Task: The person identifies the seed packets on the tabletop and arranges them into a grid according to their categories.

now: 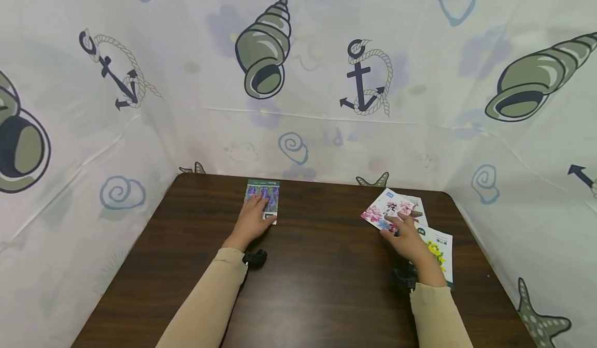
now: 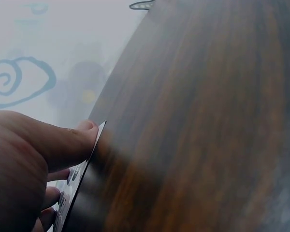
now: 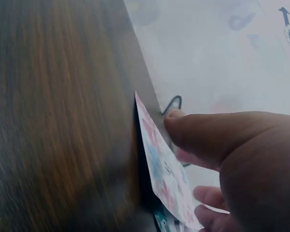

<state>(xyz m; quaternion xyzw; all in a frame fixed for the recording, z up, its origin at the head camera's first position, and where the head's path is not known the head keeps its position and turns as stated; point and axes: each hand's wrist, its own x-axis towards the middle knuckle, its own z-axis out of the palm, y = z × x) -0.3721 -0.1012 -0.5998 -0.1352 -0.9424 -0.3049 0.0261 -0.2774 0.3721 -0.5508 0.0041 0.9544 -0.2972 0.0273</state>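
At the far left of the tabletop lies a flat packet printed with purple flowers, like a seed packet. My left hand rests on it, fingers stretched over its face and thumb at its edge; the left wrist view shows the thumb against the edge. On the right, my right hand lies over a white packet with pink flowers, fingers spread and thumb apart. That packet looks slightly tilted in the right wrist view. Beneath and beside it are a yellow-flower packet and another partly hidden packet.
The dark wooden table has its far edge just beyond the packets. A white cloth printed with shells and anchors hangs behind and on both sides. Black straps with small devices sit on the wrists.
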